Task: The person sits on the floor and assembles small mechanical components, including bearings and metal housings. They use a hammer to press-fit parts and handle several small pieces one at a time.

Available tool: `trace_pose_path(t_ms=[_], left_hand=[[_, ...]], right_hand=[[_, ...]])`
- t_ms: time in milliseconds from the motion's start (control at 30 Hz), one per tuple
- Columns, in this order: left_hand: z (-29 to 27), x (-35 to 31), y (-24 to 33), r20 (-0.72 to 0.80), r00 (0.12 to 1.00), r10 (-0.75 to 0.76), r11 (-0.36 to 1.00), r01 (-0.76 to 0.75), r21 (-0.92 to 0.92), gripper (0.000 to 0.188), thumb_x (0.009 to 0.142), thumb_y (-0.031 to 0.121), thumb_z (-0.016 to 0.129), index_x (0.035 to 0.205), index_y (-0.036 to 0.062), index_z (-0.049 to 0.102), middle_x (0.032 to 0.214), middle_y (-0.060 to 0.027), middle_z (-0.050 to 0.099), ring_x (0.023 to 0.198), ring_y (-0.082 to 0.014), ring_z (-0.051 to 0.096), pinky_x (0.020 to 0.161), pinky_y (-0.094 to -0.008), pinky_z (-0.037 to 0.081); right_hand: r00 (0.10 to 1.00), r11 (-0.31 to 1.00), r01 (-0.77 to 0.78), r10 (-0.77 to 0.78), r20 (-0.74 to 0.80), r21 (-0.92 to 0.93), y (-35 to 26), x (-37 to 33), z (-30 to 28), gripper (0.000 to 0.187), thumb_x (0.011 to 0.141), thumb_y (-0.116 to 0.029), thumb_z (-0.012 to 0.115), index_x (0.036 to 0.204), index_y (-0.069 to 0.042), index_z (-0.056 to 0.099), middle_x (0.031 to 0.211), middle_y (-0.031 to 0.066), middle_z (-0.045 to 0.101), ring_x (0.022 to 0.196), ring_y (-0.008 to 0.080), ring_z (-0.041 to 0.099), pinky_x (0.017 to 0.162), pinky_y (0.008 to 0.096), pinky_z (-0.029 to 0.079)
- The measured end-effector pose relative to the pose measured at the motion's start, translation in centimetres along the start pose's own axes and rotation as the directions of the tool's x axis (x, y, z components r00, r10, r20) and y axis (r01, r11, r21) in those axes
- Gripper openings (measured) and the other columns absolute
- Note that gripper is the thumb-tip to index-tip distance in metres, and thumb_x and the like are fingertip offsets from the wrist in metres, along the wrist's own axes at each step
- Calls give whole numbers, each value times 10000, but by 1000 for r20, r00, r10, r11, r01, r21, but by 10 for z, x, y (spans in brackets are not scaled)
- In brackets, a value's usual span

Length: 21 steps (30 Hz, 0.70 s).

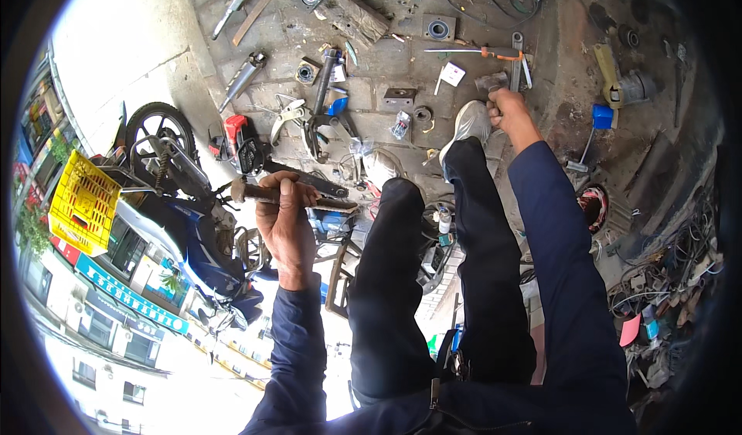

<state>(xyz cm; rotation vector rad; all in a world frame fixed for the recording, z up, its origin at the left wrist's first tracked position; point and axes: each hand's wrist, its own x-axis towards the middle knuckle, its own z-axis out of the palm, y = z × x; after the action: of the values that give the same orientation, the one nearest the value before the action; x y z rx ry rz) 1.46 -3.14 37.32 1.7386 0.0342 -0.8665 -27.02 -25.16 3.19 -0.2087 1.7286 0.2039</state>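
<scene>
My left hand (286, 218) is raised on the left, its fingers closed round a rusty rod with a thick head (259, 194). The head sticks out to the left of the fingers. A dark, rough-edged bar (334, 204) shows on the hand's other side; I cannot tell whether it belongs to the rod. My right hand (508, 112) is closed in a fist beside my right shoe (470, 126). Just beyond its knuckles is a dark metal block (491, 81). What this fist holds, if anything, is hidden.
A red and black tool (246, 145) and a puller-like metal piece (292, 118) lie on the paving. Flanged bearings (438, 28), a wrench (517, 58) and a wooden block (352, 16) are farther off. A motorcycle (193, 238) stands left; tangled scrap (672, 280) fills the right.
</scene>
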Motion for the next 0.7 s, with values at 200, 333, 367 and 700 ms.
trace_pose_path(t_ms=[200, 333, 367, 700], left_hand=[[14, 0, 7, -5, 1000, -27, 998, 27, 56, 170, 1145, 146, 615, 1203, -11, 643, 867, -57, 654, 808, -141, 598, 821, -309, 502], [40, 27, 3, 1, 999, -47, 998, 47, 32, 174, 1143, 175, 629, 1172, 3, 646, 835, -40, 603, 783, -148, 564, 795, -328, 496], [47, 37, -1, 2, 998, -58, 998, 58, 22, 155, 1145, 165, 616, 1158, 13, 643, 809, -22, 544, 769, -163, 526, 797, -354, 495], [102, 172, -95, 170, 983, -75, 997, 76, 4, 361, 1078, 347, 764, 864, 63, 705, 800, -24, 699, 707, -97, 594, 666, -264, 456]], right_hand=[[1000, 999, -15, 16, -12, 29, -3, 4, 4, 57, 960, -17, 630, 903, -20, 623, 759, 108, 621, 532, 171, 495, 456, 354, 341], [1000, 1000, -13, 13, -11, 15, -1, 6, 3, 62, 960, -29, 632, 899, -29, 623, 756, 103, 619, 531, 171, 499, 454, 348, 337], [1000, 1000, -15, 15, -13, 15, 0, 5, 2, 58, 961, -36, 635, 904, -32, 623, 754, 100, 619, 530, 170, 501, 451, 347, 338], [984, 996, -47, 59, 169, -77, 1, -3, -24, 67, 985, -90, 657, 964, -31, 631, 831, 90, 668, 587, 185, 590, 492, 387, 456]])
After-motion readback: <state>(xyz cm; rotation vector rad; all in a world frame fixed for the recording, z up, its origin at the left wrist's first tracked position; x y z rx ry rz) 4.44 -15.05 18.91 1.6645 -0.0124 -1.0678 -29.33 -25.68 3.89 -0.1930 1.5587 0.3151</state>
